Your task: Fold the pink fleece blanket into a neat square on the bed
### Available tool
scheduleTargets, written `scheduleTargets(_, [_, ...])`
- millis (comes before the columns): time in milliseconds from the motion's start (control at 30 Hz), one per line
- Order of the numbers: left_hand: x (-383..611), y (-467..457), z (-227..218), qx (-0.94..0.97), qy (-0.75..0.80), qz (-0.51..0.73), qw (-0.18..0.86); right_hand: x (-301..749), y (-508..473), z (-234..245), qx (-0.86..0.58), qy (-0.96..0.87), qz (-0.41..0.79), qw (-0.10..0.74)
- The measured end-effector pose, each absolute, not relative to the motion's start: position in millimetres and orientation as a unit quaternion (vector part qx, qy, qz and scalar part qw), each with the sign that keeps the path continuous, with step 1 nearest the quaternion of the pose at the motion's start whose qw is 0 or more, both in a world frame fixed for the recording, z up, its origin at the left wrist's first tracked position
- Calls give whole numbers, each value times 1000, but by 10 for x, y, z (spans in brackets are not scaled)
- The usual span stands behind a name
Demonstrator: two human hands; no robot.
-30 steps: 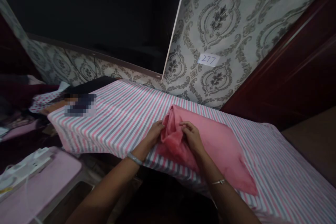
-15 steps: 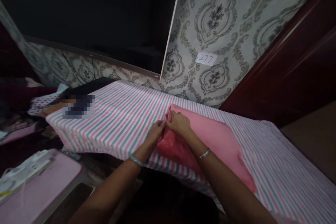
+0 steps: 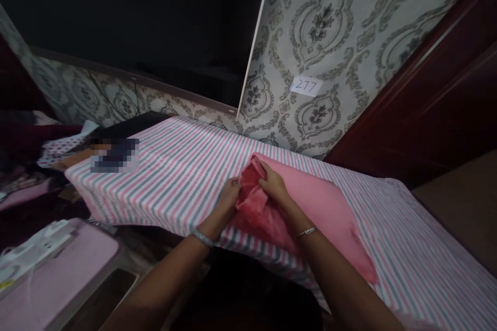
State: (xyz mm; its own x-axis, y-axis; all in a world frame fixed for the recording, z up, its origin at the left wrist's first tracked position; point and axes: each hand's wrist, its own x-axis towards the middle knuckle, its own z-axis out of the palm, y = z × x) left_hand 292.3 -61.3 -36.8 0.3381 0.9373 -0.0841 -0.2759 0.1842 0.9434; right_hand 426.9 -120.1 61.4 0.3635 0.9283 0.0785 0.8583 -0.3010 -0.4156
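Observation:
A pink cloth cover [image 3: 322,196], shaped like a flat pillow, lies on the striped sheet. One side looks smooth and light pink; the plush near its left end is a deeper coral red. My left hand [image 3: 231,191] grips the near-left edge of that end, its fingers curled and partly hidden. On the far-right edge of the same end, my right hand [image 3: 274,181] pinches the cloth between thumb and fingers. Between both hands the end gapes, baring the coral plush. Whether anything is inside the cover I cannot tell.
The pink, grey and white striped sheet [image 3: 174,165] covers a long table against a patterned wall. A large dark television [image 3: 135,26] hangs above it. At lower left, a white power strip [image 3: 34,248] sits on a pink surface. Clothes [image 3: 23,139] are heaped at far left.
The end of the cloth cover has been spread apart, showing more coral plush. My right hand has shifted slightly right, away from my left, which stays near the same edge.

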Motion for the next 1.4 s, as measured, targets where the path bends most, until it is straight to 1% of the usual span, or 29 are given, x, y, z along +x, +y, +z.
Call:
scheduleTargets(100, [2910,-621,-286,459,322,442,700,4415,-1231,461,-739,-564,121,349])
scheduleTargets(167, [2905,-592,-220,464,306,438,706,4473,-1220,368,-697,-558,139,428])
scheduleTargets(233, [2913,-534,-157,466,316,438,701,4498,-1201,303,-671,-547,151,476])
scheduleTargets(300, [2937,-462,-106,463,330,439,696,4502,-1191,270,-657,-540,156,502])
scheduleTargets(567, [3046,-352,-10,414,313,442,732,4536,-1209,192,-617,-539,169,548])
scheduleTargets(800, [3125,-389,97,434,249,395,770,4551,-1206,123,-621,-523,171,558])
scheduleTargets(1000, [3272,-307,159,519,301,417,683,4565,-1220,113,-630,-515,170,556])
scheduleTargets(1200, [3309,-355,162,596,275,431,619,4565,-1218,74,-606,-501,164,595])
scheduleTargets(1400, [3321,-398,135,629,287,420,587,4555,-1246,73,-610,-478,143,616])
